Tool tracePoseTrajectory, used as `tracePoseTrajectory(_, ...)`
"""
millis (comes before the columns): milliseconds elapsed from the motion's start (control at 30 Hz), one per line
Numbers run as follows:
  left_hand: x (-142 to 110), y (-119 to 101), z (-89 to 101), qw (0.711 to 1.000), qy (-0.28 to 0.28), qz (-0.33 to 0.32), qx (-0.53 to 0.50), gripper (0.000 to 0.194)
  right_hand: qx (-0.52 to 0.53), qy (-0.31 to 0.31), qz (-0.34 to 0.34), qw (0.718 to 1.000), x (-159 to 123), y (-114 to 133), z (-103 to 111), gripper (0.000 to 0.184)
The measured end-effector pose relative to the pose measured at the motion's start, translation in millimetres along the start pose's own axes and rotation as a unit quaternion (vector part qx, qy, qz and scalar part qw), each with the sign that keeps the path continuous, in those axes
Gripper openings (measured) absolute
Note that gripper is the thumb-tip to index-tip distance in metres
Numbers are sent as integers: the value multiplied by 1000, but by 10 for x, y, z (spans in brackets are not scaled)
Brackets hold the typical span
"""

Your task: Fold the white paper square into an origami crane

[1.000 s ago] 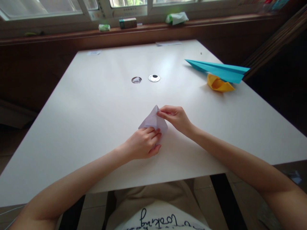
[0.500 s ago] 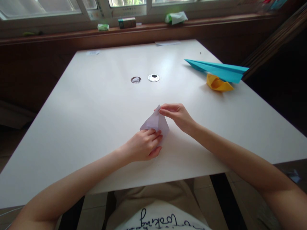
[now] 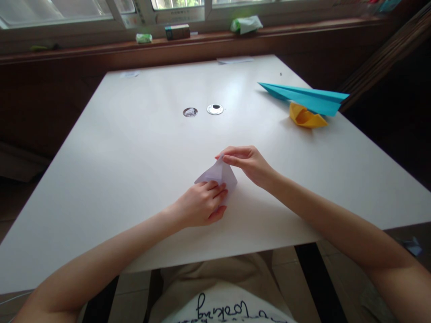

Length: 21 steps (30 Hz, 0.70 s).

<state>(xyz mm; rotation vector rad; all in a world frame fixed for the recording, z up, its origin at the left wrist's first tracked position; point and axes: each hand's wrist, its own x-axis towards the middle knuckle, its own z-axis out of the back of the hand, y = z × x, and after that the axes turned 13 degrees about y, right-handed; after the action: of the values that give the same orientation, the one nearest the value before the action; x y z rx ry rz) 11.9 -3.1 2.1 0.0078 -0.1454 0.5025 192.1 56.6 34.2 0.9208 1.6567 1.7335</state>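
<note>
A small pale lilac folded paper (image 3: 217,174) lies on the white table (image 3: 134,148) just in front of me. My left hand (image 3: 201,204) rests on its near edge with fingers curled down, pressing it to the table. My right hand (image 3: 247,163) pinches the paper's far tip between thumb and fingers, bending that tip toward me. The near part of the paper is hidden under my left fingers.
A blue paper plane (image 3: 305,96) and a yellow folded paper shape (image 3: 305,116) lie at the table's far right. Two round cable holes (image 3: 215,109) sit mid-table. Small paper slips lie at the far edge. A box (image 3: 177,32) and bags stand on the window sill.
The right hand has drawn the paper's tip slightly down and toward me, so the folded shape looks shorter. The left hand has stayed in place.
</note>
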Motion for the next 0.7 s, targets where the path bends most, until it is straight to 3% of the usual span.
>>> tracePoseTrajectory(700, -1, 1, 2, 1000, -1, 0, 3, 29, -20, -45, 22, 999, -5, 19, -43, 15)
